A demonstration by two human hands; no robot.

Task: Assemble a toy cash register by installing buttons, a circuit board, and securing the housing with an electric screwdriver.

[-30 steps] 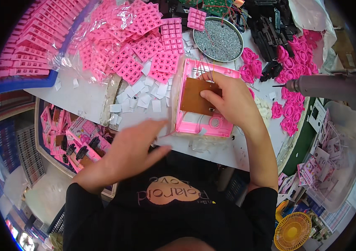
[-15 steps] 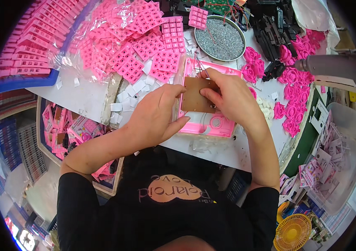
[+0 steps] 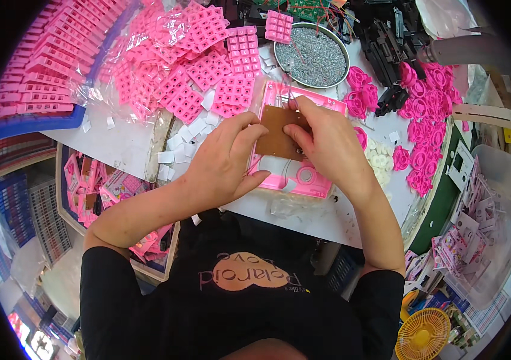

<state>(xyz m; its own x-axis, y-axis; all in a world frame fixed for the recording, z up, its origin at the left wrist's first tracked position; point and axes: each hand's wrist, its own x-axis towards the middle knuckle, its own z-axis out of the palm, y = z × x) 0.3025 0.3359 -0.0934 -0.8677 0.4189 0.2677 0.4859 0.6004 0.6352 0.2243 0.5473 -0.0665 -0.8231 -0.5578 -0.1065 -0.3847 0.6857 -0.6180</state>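
A brown circuit board [image 3: 274,135] lies tilted over an open pink plastic casing [image 3: 322,101], with thin wires running from its far edge. My right hand [image 3: 333,144] grips the board by its right side, thumb on top and fingers at the far edge, partly hidden. At the casing's left side is my left hand [image 3: 222,159]. Its forefinger touches the board's left edge, while the thumb is spread away toward the casing's near part. The remaining left fingers are curled and partly out of sight.
Pink keypads [image 3: 186,96] are heaped at the left. Behind the casing stands a round tray [image 3: 346,63] of small screws. Pink rings [image 3: 426,141], white round pieces [image 3: 380,161] and black plastic parts [image 3: 387,51] lie at the right. A grey powered tool [image 3: 462,49] juts in from the right.
The board and both hands have shifted slightly left, and the board has turned a little over the casing. The right hand keeps its grip on it.
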